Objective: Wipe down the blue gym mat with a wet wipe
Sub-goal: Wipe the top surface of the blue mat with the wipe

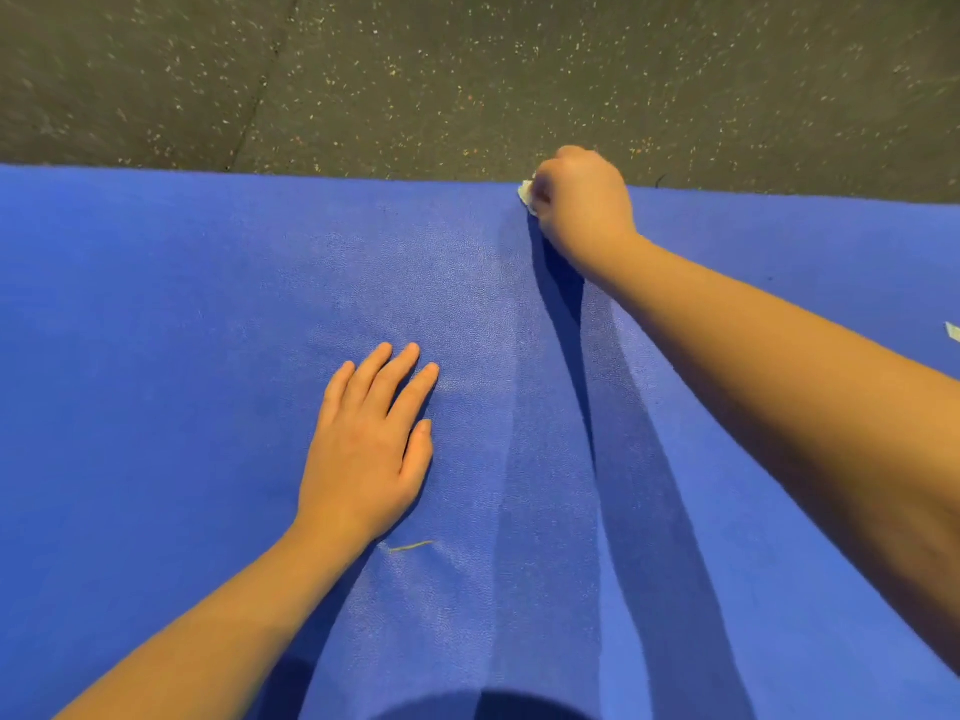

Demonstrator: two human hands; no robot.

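Note:
The blue gym mat fills the lower three quarters of the head view. At its far edge my right hand is curled into a fist around a white wet wipe; only a small corner of the wipe shows at the left of the fist. A darker damp streak runs down the mat from that hand toward me. My left hand lies flat on the mat in the middle, fingers straight and together, holding nothing.
Dark speckled rubber floor lies beyond the mat's far edge. A small yellowish thread lies on the mat just below my left wrist. A small pale scrap shows at the right edge.

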